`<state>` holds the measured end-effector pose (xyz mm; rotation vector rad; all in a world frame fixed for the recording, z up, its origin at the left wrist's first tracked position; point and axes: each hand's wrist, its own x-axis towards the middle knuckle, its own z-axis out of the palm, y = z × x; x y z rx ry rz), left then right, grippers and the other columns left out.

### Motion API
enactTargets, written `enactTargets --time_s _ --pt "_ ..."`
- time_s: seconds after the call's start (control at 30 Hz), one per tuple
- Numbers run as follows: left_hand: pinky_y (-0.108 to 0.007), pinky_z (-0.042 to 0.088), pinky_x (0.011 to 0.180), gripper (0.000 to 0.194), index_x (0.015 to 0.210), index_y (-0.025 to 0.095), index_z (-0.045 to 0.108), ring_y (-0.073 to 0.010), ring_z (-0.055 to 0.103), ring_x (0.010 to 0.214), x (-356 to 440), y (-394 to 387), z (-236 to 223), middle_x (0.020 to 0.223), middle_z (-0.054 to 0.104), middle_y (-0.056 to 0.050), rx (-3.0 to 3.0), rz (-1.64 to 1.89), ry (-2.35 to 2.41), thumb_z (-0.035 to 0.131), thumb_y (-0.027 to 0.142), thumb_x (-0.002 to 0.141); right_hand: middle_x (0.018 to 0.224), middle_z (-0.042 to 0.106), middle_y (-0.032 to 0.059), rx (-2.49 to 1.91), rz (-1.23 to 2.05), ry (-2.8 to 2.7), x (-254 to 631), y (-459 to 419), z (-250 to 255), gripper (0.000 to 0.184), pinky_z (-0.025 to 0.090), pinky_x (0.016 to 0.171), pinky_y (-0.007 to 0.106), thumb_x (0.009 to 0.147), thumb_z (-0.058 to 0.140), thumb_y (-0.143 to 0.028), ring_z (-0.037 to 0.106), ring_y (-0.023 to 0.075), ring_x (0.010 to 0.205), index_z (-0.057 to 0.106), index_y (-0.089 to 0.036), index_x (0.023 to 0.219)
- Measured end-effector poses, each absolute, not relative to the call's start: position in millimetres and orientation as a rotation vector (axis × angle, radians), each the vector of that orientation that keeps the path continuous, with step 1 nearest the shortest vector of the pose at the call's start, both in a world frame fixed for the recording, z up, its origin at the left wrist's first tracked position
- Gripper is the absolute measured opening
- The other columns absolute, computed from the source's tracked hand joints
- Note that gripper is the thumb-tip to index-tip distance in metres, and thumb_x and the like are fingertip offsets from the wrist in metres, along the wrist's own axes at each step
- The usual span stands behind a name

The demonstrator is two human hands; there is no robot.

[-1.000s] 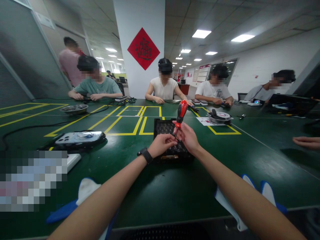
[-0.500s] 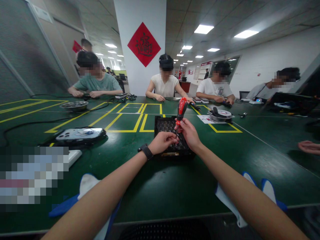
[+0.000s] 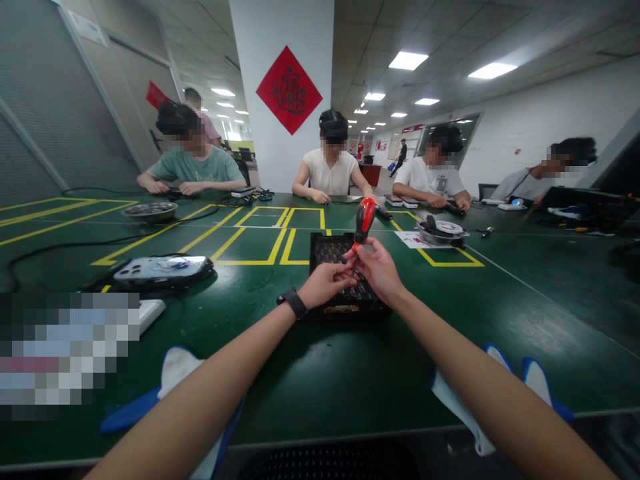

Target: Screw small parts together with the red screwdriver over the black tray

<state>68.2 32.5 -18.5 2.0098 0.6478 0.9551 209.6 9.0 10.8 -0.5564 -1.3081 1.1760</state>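
A red-and-black screwdriver (image 3: 365,221) stands nearly upright over a black box-like tray (image 3: 327,248) with a patterned inside. My right hand (image 3: 380,272) is closed on it, the fingers at the lower end of the handle. My left hand (image 3: 327,285), with a black watch (image 3: 293,303) at the wrist, is pinched beside the lower shaft. What its fingertips hold is too small to make out. The shaft's tip is hidden among the fingers. Both hands are over the tray, covering part of its inside.
White-and-blue gloves (image 3: 180,370) lie near the front edge, others (image 3: 463,403) under my right forearm. A phone on a black device (image 3: 165,268) lies left, beyond a pixelated white object. Metal bowls (image 3: 150,212) stand left and right (image 3: 440,233). Several people sit across the green table (image 3: 280,347).
The screwdriver leans slightly more to the right than half a second ago. Both hands stay at the tray. In the background, a standing person has moved right.
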Motion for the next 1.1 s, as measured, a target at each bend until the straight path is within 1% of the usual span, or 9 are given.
enactTargets --time_s 0.13,0.27,0.4,0.53,0.6,0.67,0.8,0.97,1.1 --pt "-0.02 0.042 0.052 0.028 0.073 0.011 0.063 -0.0101 0.054 0.054 67.9 32.0 -17.1 0.064 0.063 -0.003 2.009 0.987 0.733 0.061 0.039 0.067 0.074 0.058 -0.0024 -0.528 1.152 -1.281 211.0 9.8 10.3 0.029 0.047 0.055 0.023 0.074 0.059 -0.033 0.055 0.0087 0.059 0.039 -0.022 0.092" --pt "-0.02 0.041 0.052 0.03 0.072 0.01 0.062 -0.0101 0.054 0.054 67.4 30.0 -15.4 0.064 0.063 -0.003 2.019 0.945 0.716 0.059 0.039 0.069 0.072 0.057 -0.0033 -0.521 1.174 -1.273 212.0 10.4 9.8 0.03 0.047 0.055 0.024 0.073 0.059 -0.031 0.055 0.0092 0.059 0.04 -0.022 0.094" --pt "-0.02 0.041 0.052 0.032 0.072 0.008 0.061 -0.0112 0.056 0.057 67.0 27.3 -14.4 0.065 0.063 -0.004 2.043 0.926 0.694 0.056 0.039 0.072 0.074 0.056 -0.0003 -0.449 1.307 -1.228 211.6 9.3 12.1 0.023 0.046 0.056 0.025 0.081 0.047 -0.037 0.056 0.0108 0.06 0.045 -0.019 0.095" --pt "-0.02 0.042 0.057 0.031 0.08 0.008 0.062 -0.0126 0.058 0.064 66.4 27.3 -14.7 0.073 0.065 -0.005 2.056 0.928 0.671 0.054 0.037 0.074 0.067 0.052 -0.0009 -0.397 1.39 -1.198 212.6 7.8 14.9 0.029 0.046 0.057 0.027 0.084 0.039 -0.037 0.053 0.011 0.058 0.048 -0.018 0.104" --pt "-0.021 0.043 0.06 0.03 0.084 0.008 0.062 -0.0133 0.059 0.068 66.4 28.6 -15.3 0.079 0.066 -0.006 2.05 0.913 0.652 0.053 0.035 0.075 0.068 0.052 -0.0009 -0.402 1.374 -1.213 213.4 7.4 15.1 0.028 0.046 0.056 0.026 0.084 0.04 -0.035 0.053 0.0105 0.058 0.048 -0.018 0.105" --pt "-0.021 0.044 0.061 0.029 0.085 0.008 0.062 -0.0132 0.059 0.068 66.7 30.1 -16.1 0.079 0.066 -0.007 2.045 0.908 0.648 0.054 0.034 0.075 0.071 0.054 -0.0007 -0.427 1.344 -1.243 213.7 7.0 14.4 0.026 0.045 0.055 0.024 0.083 0.042 -0.034 0.053 0.0096 0.059 0.047 -0.02 0.104" --pt "-0.022 0.044 0.061 0.029 0.083 0.008 0.063 -0.0121 0.057 0.064 67.3 31.1 -16.6 0.074 0.065 -0.005 2.052 0.933 0.681 0.059 0.034 0.071 0.075 0.056 -0.0013 -0.483 1.259 -1.306 212.2 6.7 12.4 0.023 0.044 0.053 0.021 0.081 0.048 -0.034 0.052 0.0079 0.057 0.044 -0.022 0.1" --pt "-0.021 0.042 0.057 0.033 0.075 0.009 0.063 -0.0111 0.055 0.06 66.9 27.6 -13.7 0.067 0.063 -0.003 2.059 1.001 0.764 0.064 0.04 0.065 0.077 0.057 -0.0027 -0.48 1.173 -1.348 210.3 6.6 13.1 0.025 0.046 0.053 0.021 0.079 0.052 -0.035 0.052 0.0068 0.055 0.038 -0.024 0.096" --pt "-0.019 0.041 0.053 0.033 0.072 0.009 0.063 -0.01 0.053 0.056 66.6 24.8 -10.7 0.062 0.062 -0.002 2.065 0.993 0.777 0.063 0.041 0.065 0.078 0.057 -0.0027 -0.479 1.139 -1.359 210.0 7.1 13.3 0.024 0.046 0.052 0.022 0.079 0.051 -0.035 0.053 0.0071 0.054 0.035 -0.025 0.095"
